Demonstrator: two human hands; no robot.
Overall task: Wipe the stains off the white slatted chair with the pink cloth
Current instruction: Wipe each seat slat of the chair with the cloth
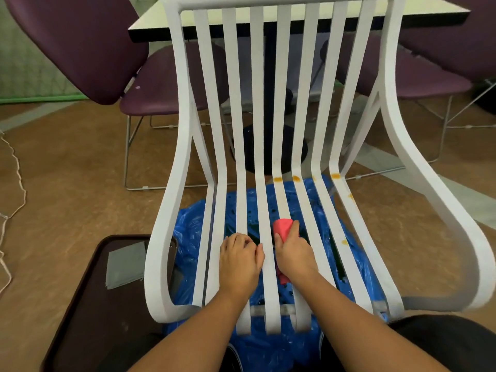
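Brown floor runs under everything, and a crumpled blue plastic sheet lies spread beneath the seat. The right grip is clenched round the pink cloth and presses it down on one of the middle seat slats. One end of the cloth bulges out past the fingertips and the other end shows beside the wrist. Just to its left, one slat away, the left grip rests on the white slatted chair with its fingers curled over the neighbouring slats. Further up the seat, where the slats bend into the backrest, orange stains mark several slats, with smaller spots on the slats to the right. A dark brown tray sits on the floor left of the chair and carries a folded grey cloth. Behind the backrest stand purple chairs and a pale-topped bench with a dark edge. A thin cord trails along the far left.
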